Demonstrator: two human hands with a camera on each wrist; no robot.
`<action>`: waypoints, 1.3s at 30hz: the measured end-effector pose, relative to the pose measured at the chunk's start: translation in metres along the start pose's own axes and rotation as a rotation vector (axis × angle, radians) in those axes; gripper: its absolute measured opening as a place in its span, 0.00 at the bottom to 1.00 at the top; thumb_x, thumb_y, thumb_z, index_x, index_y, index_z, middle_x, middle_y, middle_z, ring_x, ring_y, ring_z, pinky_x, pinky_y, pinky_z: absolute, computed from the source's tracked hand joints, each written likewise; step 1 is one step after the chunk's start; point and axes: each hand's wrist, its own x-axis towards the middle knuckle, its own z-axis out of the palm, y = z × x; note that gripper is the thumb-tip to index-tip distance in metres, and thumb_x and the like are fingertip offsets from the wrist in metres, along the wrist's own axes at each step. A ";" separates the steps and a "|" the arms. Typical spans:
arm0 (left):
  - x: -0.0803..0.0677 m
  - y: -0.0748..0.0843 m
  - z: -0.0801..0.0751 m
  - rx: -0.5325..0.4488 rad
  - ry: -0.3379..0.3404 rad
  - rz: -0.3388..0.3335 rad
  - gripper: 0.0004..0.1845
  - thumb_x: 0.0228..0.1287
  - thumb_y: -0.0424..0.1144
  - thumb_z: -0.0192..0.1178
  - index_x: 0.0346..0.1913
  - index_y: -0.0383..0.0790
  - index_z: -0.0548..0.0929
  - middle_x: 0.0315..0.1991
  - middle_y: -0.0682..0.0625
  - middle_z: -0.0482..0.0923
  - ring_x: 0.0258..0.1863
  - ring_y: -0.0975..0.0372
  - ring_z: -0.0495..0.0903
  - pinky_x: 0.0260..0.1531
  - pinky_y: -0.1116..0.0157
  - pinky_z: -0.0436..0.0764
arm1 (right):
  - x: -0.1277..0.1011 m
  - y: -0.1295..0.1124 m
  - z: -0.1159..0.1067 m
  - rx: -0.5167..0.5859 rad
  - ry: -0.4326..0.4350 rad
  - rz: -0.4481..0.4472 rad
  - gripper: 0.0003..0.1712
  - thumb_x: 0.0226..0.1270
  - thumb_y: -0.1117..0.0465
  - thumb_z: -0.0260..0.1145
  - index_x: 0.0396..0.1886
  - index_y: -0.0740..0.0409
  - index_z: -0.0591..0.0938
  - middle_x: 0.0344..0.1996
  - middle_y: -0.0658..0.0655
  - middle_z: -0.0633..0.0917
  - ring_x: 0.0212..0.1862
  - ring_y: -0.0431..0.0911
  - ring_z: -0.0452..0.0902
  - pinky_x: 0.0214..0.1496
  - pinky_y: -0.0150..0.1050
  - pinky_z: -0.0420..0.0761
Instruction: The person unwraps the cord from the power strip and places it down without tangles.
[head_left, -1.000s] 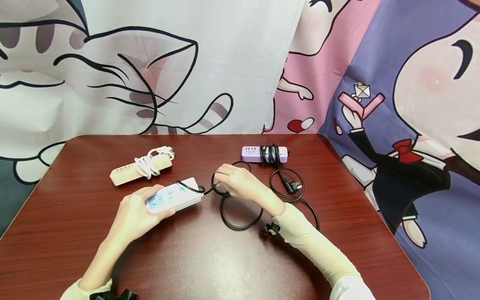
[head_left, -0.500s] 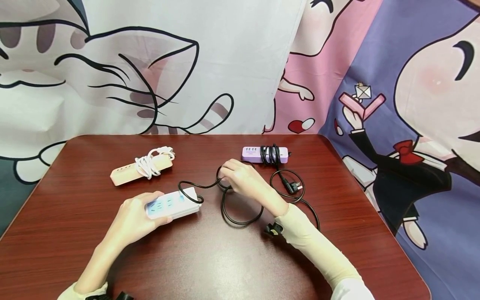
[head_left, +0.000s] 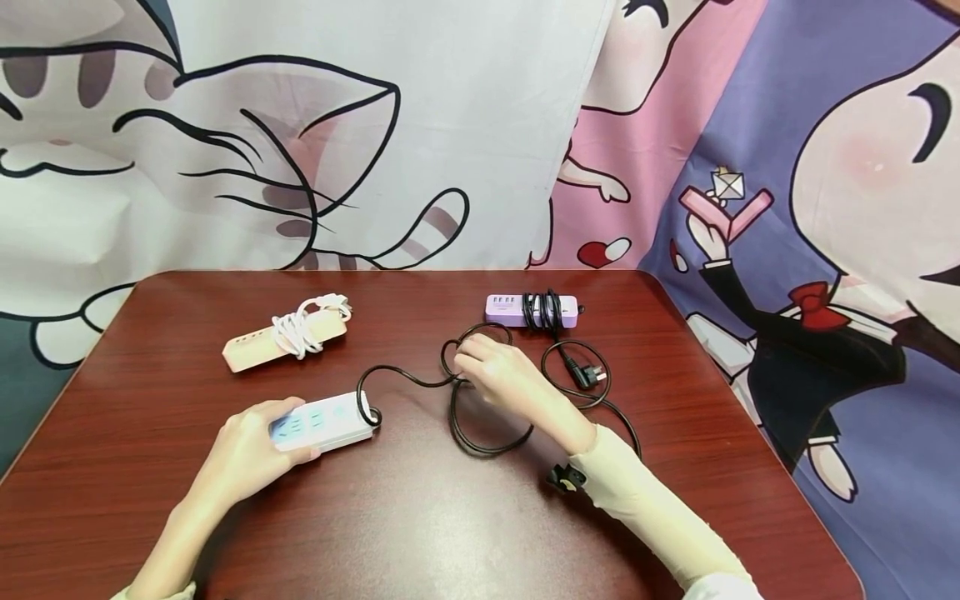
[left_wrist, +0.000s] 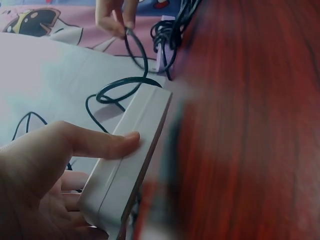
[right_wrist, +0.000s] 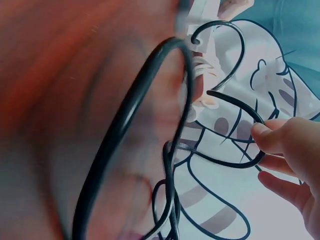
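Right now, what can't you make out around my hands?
Head view: one end of the white power strip, covered by the left hand.
Head view: part of the black cord, hidden behind the right sleeve.
Head view: markings on the purple power strip, too small to read.
Left wrist view: most of the right hand, cut off by the top edge.
Right wrist view: the table, blurred.

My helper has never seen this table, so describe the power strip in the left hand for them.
On the brown table, look left of centre, where the person's left hand grips one end of a white power strip. Its black cord runs loose to the right hand, while the cream strip and purple strip farther back have cords wound round them.
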 end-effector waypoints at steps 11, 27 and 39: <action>-0.004 -0.017 -0.001 0.029 -0.008 -0.014 0.34 0.39 0.42 0.77 0.54 0.36 0.80 0.50 0.34 0.80 0.47 0.43 0.78 0.42 0.47 0.71 | -0.024 -0.005 -0.003 -0.013 -0.009 -0.027 0.06 0.57 0.69 0.66 0.28 0.54 0.78 0.36 0.50 0.80 0.43 0.42 0.76 0.41 0.34 0.78; -0.012 -0.061 -0.016 0.117 -0.055 -0.085 0.39 0.37 0.47 0.78 0.56 0.33 0.78 0.51 0.29 0.78 0.41 0.42 0.78 0.33 0.55 0.70 | -0.017 -0.031 -0.001 -0.008 0.009 -0.193 0.09 0.56 0.72 0.63 0.31 0.52 0.80 0.32 0.47 0.79 0.40 0.40 0.73 0.43 0.30 0.76; -0.009 -0.088 -0.031 0.150 -0.117 -0.153 0.43 0.36 0.52 0.78 0.56 0.32 0.78 0.48 0.23 0.75 0.37 0.43 0.76 0.30 0.61 0.65 | 0.002 -0.041 0.010 -0.014 -0.035 -0.254 0.12 0.64 0.70 0.58 0.33 0.48 0.82 0.33 0.43 0.80 0.40 0.38 0.71 0.45 0.27 0.72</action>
